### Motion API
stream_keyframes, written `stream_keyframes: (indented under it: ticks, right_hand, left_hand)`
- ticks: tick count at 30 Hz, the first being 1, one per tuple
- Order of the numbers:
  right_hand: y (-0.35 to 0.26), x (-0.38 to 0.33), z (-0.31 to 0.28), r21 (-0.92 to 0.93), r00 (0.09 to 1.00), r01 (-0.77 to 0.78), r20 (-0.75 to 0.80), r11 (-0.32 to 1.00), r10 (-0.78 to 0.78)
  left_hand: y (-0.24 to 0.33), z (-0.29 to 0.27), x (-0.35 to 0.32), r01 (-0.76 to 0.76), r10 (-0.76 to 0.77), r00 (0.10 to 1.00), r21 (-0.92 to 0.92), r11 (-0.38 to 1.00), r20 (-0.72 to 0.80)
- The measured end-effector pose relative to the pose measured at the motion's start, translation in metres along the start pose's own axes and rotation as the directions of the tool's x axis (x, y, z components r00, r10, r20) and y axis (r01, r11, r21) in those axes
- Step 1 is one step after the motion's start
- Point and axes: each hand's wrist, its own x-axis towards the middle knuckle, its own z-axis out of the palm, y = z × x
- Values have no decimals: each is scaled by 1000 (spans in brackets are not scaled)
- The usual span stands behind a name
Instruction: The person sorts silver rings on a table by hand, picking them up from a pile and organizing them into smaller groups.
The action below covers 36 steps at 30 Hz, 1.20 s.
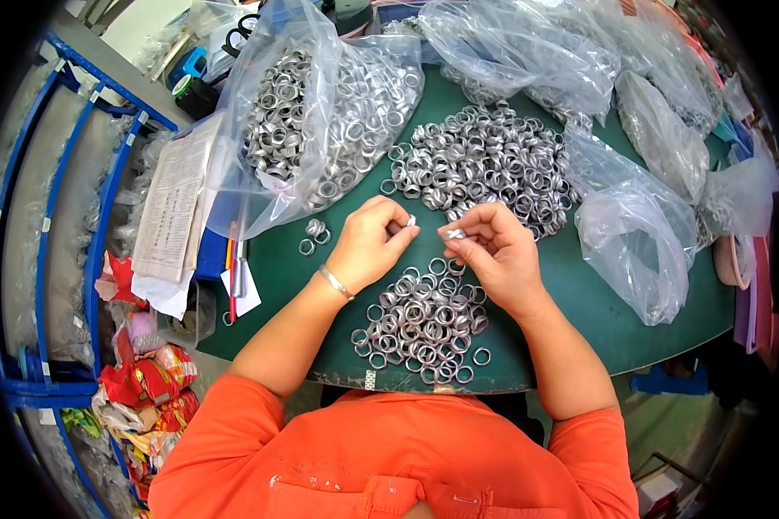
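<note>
nearest the camera, a person in an orange top leans over a round green worktop (320,285), forearms reaching in from the lower edge. just ahead of the chest lies a small heap of metal rings (422,318), silver-grey, short and hollow like slices of tube, spread flat and within easy reach, apparently as a separate lot. above it the left hand (368,244), a thin bracelet (335,282) on its wrist, is curled closed with thumb and forefinger pinching one ring (411,221); the right hand (493,251) is likewise pinched shut on a second ring (455,233). both hands are raised off the worktop and drawn close together, fingertips nearly meeting, seemingly so that each piece can be turned and looked at. a few stray rings (313,235) sit to the left of the left hand. beyond the hands spreads a much larger loose pile of rings (485,164); to its left a clear plastic bag (320,112) stands open and bulging with more of the same. crumpled plastic bags (640,233), mostly slack, crowd the right and far side. at the left edge lie printed papers (173,208) and pens (234,268), with blue shelving (52,216) beyond
</note>
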Motion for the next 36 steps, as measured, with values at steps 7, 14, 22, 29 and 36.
stream_keyframes:
  ticks: [7,14,22,29,36]
  right_hand:
    - [-4,2,-7,-523,899,409,369,747,-234]
    - [-8,0,-1,-521,934,314,319,794,-161]
    - [-5,4,1,-366,883,467,253,805,-396]
    - [-3,4,-3,-249,932,357,165,900,-324]
    - [-5,5,-14,-476,877,429,424,768,-227]
  left_hand:
    - [13,-2,-10,227,-203,972,-723,652,121]
    - [15,5,-16,46,-117,991,-645,763,-67]
    - [39,-3,-21,-477,477,863,40,878,-166]
    - [-2,-26,10,-281,380,917,486,828,-117]
    - [-19,-17,13,-182,224,975,538,823,-12]
